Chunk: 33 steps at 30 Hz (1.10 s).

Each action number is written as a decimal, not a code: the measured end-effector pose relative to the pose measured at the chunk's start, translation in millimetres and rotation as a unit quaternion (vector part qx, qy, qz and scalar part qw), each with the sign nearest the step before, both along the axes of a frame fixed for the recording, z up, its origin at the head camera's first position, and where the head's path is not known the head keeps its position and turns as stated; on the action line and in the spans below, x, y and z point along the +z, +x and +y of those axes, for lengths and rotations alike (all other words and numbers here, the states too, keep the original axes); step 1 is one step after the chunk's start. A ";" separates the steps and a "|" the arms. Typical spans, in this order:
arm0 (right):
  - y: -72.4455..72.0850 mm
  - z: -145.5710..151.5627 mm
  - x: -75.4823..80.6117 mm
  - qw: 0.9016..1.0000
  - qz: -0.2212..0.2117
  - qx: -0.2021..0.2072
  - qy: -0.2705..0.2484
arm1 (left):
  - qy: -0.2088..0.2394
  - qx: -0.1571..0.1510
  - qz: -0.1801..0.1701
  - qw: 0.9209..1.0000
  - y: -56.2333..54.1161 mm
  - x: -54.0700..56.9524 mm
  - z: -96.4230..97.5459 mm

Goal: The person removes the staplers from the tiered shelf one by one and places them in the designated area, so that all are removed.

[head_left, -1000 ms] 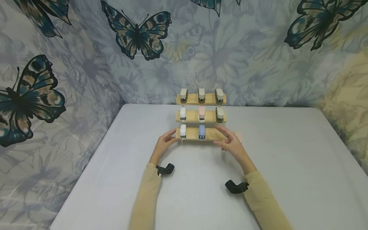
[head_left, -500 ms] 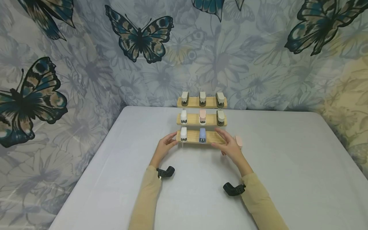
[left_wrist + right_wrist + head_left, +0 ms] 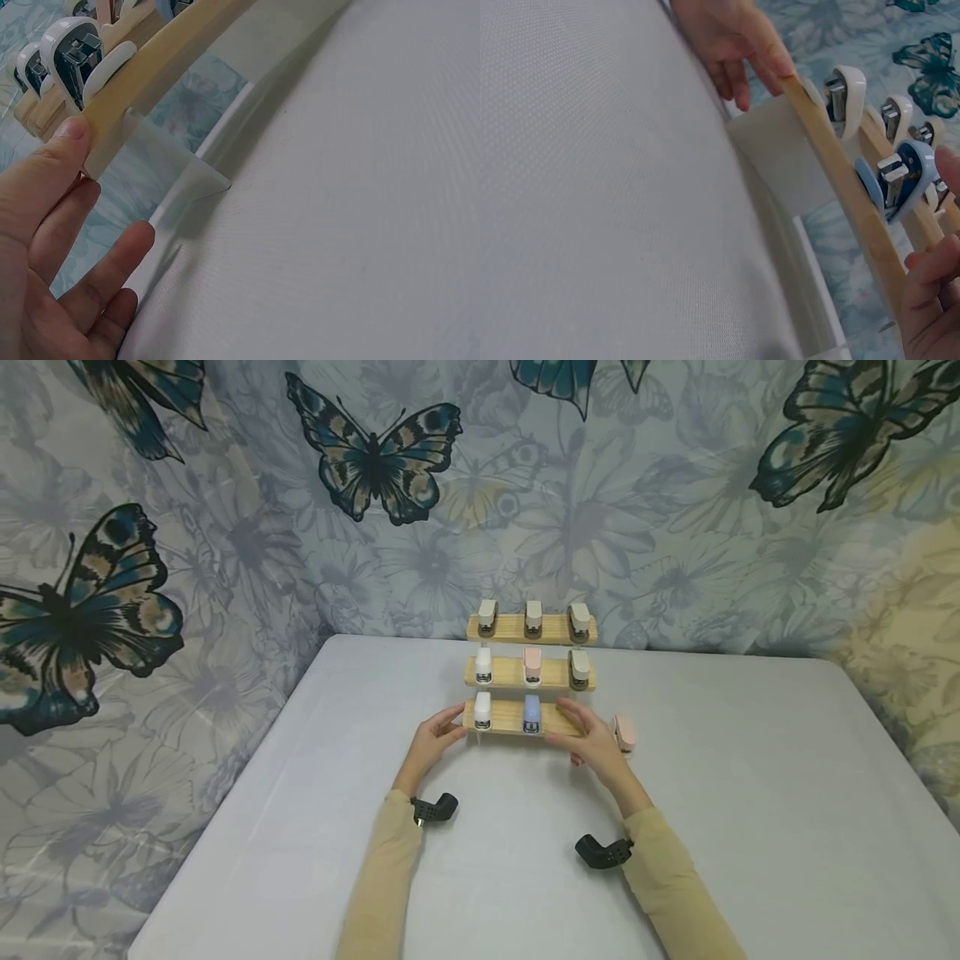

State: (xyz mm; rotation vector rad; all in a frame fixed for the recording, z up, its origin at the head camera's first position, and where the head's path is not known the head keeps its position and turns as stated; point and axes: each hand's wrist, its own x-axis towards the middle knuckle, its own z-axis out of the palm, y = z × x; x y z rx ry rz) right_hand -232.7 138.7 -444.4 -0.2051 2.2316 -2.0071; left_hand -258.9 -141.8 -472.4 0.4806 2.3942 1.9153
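A tiered display rack has three wooden shelves; its lowest shelf (image 3: pixel 504 716) is nearest me. My left hand (image 3: pixel 431 742) pinches that shelf's left end; in the left wrist view the thumb (image 3: pixel 69 139) lies on its front edge. A white mini stapler (image 3: pixel 482 711) stands beside this hand, and a blue mini stapler (image 3: pixel 532 714) sits mid-shelf. Over the shelf's right part spreads my right hand (image 3: pixel 598 752), thumb in front and index finger behind, holding no stapler. A pink mini stapler (image 3: pixel 625 734) is on the table, right of that hand.
Three pale mini staplers stand on the top shelf (image 3: pixel 511 627). The middle shelf (image 3: pixel 508 673) bears a white, a pink and a pale one. The rack stands on a white-covered table (image 3: pixel 502 860), before a butterfly-patterned backdrop (image 3: pixel 660 527).
My right hand has slid left along the lowest shelf toward the blue stapler, uncovering more of the pink stapler on the table. My left hand stays at the shelf's end. The head view shifts slightly.
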 end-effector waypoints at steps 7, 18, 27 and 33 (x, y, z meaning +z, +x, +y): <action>0.0 -9.4 -11.8 1.000 0.000 0.004 -0.022 | -0.008 0.004 -0.006 1.000 3.3 -1.5 -2.2; 2.4 -13.8 6.6 0.999 -0.007 -0.002 -0.040 | 0.009 -0.003 -0.009 1.000 -0.2 -4.6 0.1; -6.5 -14.5 1.6 0.999 -0.016 -0.007 -0.029 | 0.020 0.001 0.005 1.000 -0.1 -4.6 0.4; -8.9 -17.1 2.5 1.000 -0.026 -0.014 -0.011 | 0.019 -0.005 0.003 1.000 -0.1 -3.7 0.1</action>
